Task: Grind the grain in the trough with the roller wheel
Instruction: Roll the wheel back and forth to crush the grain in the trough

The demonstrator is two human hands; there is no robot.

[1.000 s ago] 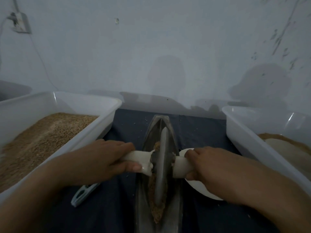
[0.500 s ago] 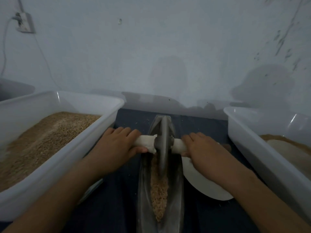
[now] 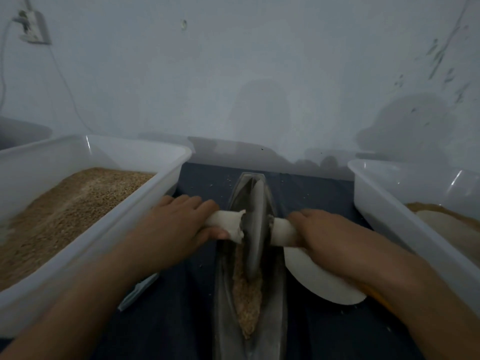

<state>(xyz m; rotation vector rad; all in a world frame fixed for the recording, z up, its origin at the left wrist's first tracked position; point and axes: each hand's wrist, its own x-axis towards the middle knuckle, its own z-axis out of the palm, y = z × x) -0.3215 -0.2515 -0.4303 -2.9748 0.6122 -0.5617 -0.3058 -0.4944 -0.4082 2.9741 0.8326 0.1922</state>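
A narrow boat-shaped metal trough (image 3: pixel 279 302) lies on the dark cloth, running away from me. Crushed brown grain (image 3: pixel 246 294) fills its near half. The grey roller wheel (image 3: pixel 255 229) stands upright in the trough's far half, on a white-wrapped axle handle (image 3: pixel 227 222). My left hand (image 3: pixel 174 227) grips the left end of the handle. My right hand (image 3: pixel 330 235) grips the right end. Both arms reach forward from the bottom of the view.
A large white tub (image 3: pixel 145 201) of brown grain stands on the left. A second white tub (image 3: pixel 389 203) with brown meal stands on the right. A white plate (image 3: pixel 311 276) lies beside the trough under my right wrist. A pale tool (image 3: pixel 137 292) lies beneath my left forearm.
The wheel rolled from the trough's near part toward the far end, uncovering the grain behind it, and has come back slightly toward me. Both hands kept their grip.
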